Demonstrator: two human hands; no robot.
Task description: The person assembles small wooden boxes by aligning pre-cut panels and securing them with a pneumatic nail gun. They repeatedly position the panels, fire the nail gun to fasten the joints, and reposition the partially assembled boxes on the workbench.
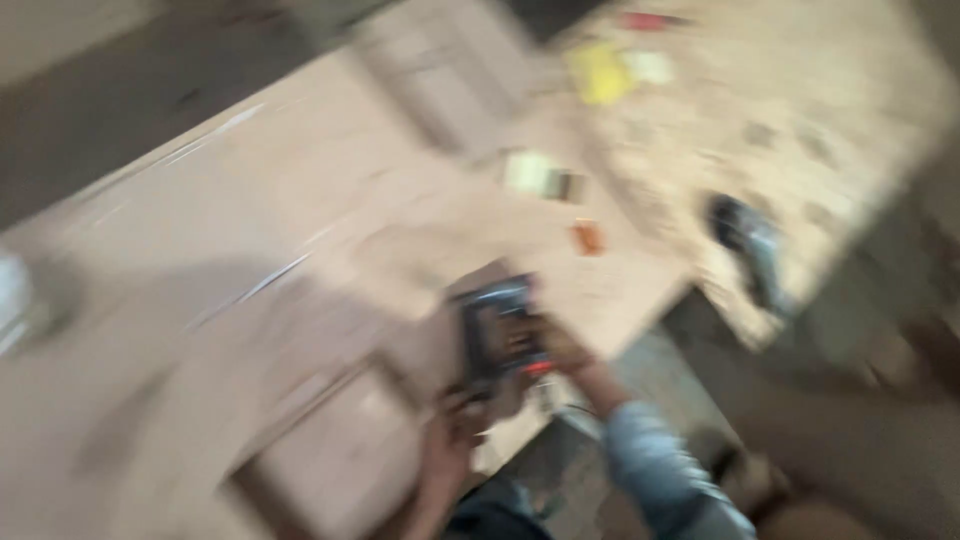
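two hands met on one dark power tool, which sat near the 6 o'clock part of the view, at the edge of a pale wooden panel. the picture was strongly blurred, so the exact kind of tool could not be told; it looked like a dark handheld machine with a small red part at its lower side. the right hand, coming from 5 o'clock out of a light blue sleeve, was closed around the right side of the tool. the left hand reached up from 6 o'clock and touched the tool's lower end; whether its fingers were really wrapped on it, i cannot tell.

toward 12 o'clock from the tool lay a small orange piece and a pale small block. further, near 1 o'clock, a yellow thing lay on a second, speckled board. at 3 o'clock another dark tool rested near that board's edge.

as a judgement: the held tool was right at the panel's border, so a weak hold of the left hand could let it tip off. the second tool at 3 o'clock also lay close to an edge and a knock could drop it.
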